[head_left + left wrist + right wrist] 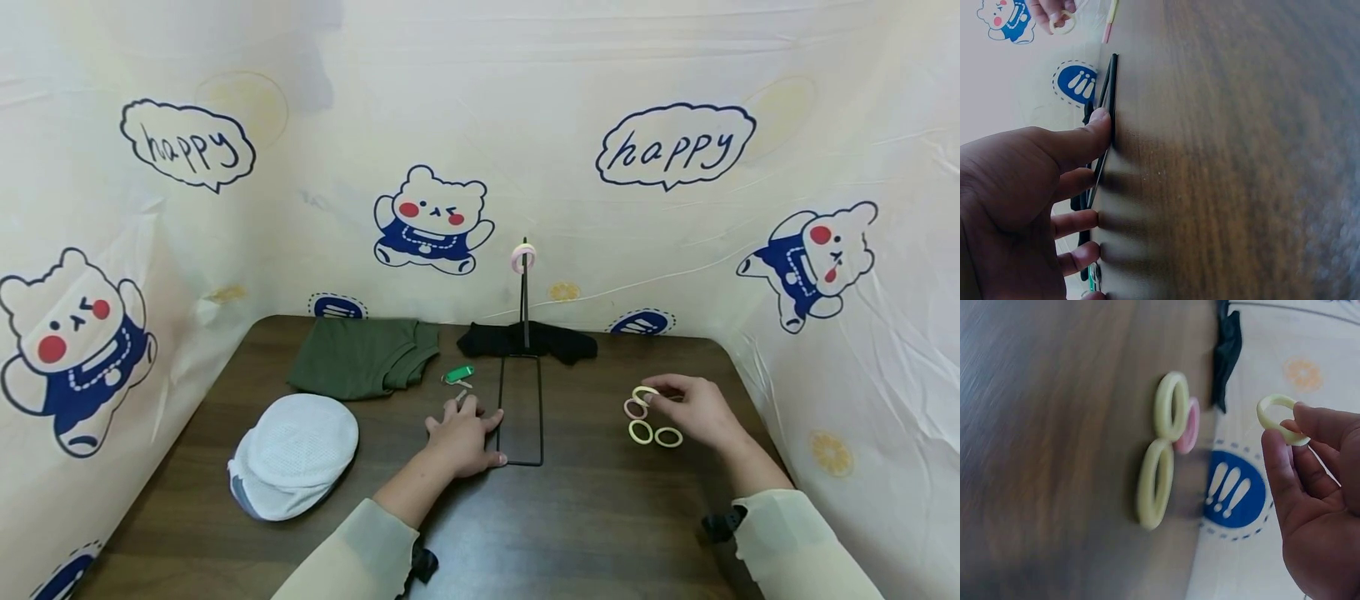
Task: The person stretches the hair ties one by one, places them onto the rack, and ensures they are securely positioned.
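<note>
My right hand (696, 410) pinches a pale yellow hair tie (1275, 401) between thumb and fingertips, lifted off the table. Below it lie two more pale yellow hair ties (641, 432) and a pink hair tie (635, 408), close together. My left hand (463, 440) is spread at the near left corner of a black wire stand (541, 408), its thumb touching the base frame. At the top of the stand's upright hangs a pink and white hair tie (517, 259). In the left wrist view, the left fingers (1079, 224) reach down to the tabletop.
A black cloth item (566, 342) lies behind the stand's base. Left of it are a folded dark green garment (352, 358) and a green key tag (459, 374) with keys. A white cap (300, 450) sits at the table's left. Printed cloth (555, 167) surrounds the brown table (585, 533).
</note>
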`<state>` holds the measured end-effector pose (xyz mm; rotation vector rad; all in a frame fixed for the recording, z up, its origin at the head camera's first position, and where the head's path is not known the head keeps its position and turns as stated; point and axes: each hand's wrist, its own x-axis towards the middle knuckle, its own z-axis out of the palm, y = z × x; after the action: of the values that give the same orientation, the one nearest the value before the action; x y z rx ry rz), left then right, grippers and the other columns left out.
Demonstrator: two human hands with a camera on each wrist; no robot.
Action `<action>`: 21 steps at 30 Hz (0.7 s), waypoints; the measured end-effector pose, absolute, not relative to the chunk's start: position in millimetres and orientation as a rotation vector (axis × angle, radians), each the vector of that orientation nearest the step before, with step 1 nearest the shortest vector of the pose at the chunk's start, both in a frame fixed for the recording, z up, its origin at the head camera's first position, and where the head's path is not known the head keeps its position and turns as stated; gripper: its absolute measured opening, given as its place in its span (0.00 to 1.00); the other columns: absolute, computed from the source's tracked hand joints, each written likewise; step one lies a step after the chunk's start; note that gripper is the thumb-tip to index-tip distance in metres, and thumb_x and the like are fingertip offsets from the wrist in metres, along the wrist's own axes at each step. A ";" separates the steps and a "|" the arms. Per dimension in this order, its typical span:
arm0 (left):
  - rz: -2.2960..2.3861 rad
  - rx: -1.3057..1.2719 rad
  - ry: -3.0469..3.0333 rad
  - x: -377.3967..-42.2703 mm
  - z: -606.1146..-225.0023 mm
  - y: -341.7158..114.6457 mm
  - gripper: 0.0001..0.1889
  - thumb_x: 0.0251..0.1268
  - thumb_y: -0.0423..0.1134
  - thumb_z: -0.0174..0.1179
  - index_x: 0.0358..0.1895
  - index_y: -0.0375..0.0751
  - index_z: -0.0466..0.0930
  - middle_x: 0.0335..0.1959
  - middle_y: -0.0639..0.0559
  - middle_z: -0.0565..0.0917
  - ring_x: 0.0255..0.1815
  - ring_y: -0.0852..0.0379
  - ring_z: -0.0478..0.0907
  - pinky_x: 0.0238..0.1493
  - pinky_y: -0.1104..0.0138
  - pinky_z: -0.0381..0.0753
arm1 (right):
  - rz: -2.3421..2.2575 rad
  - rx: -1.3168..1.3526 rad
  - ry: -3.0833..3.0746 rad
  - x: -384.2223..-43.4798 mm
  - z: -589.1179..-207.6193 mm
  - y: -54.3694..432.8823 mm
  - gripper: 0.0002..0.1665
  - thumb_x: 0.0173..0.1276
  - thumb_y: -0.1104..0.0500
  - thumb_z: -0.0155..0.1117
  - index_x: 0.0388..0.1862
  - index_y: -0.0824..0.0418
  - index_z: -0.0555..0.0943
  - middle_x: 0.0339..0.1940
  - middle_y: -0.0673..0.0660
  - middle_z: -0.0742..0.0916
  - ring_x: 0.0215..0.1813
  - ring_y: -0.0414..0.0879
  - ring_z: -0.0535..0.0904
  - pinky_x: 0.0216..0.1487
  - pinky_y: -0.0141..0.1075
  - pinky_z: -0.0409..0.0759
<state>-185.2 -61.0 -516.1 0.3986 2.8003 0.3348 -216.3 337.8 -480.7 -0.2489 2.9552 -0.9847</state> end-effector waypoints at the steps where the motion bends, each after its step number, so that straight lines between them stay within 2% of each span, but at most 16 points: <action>1: 0.333 0.400 2.801 -185.3 -516.2 -61.0 0.41 0.62 0.66 0.69 0.79 0.65 0.67 0.70 0.47 0.67 0.67 0.37 0.61 0.52 0.37 0.64 | -1.004 -0.252 2.947 -215.5 -478.2 334.1 0.17 0.73 0.53 0.71 0.56 0.57 0.88 0.45 0.54 0.91 0.45 0.50 0.85 0.43 0.41 0.81; 9: 0.324 0.396 2.798 -186.2 -520.5 -61.3 0.42 0.62 0.67 0.68 0.79 0.67 0.66 0.71 0.48 0.66 0.68 0.37 0.61 0.53 0.37 0.64 | -1.172 -0.310 2.895 -208.4 -458.7 303.0 0.15 0.73 0.53 0.71 0.55 0.56 0.89 0.42 0.53 0.91 0.40 0.46 0.85 0.37 0.35 0.81; 16: 0.331 0.397 2.798 -186.6 -522.6 -61.5 0.42 0.62 0.67 0.68 0.79 0.67 0.66 0.71 0.48 0.66 0.69 0.37 0.60 0.53 0.36 0.63 | -1.393 -0.399 2.775 -205.2 -442.1 280.8 0.16 0.71 0.54 0.74 0.55 0.58 0.89 0.45 0.56 0.88 0.31 0.46 0.86 0.31 0.38 0.84; 21: 0.332 0.393 2.801 -186.3 -520.7 -62.2 0.42 0.62 0.67 0.68 0.79 0.67 0.66 0.70 0.48 0.66 0.69 0.37 0.60 0.53 0.37 0.63 | -1.502 -0.419 2.686 -203.3 -427.0 263.7 0.17 0.69 0.53 0.76 0.54 0.57 0.90 0.47 0.57 0.88 0.30 0.46 0.85 0.27 0.40 0.84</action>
<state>-186.3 -62.2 -520.7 0.3931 2.8011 0.3316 -203.3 263.7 -427.0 -0.4189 2.6860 -1.5023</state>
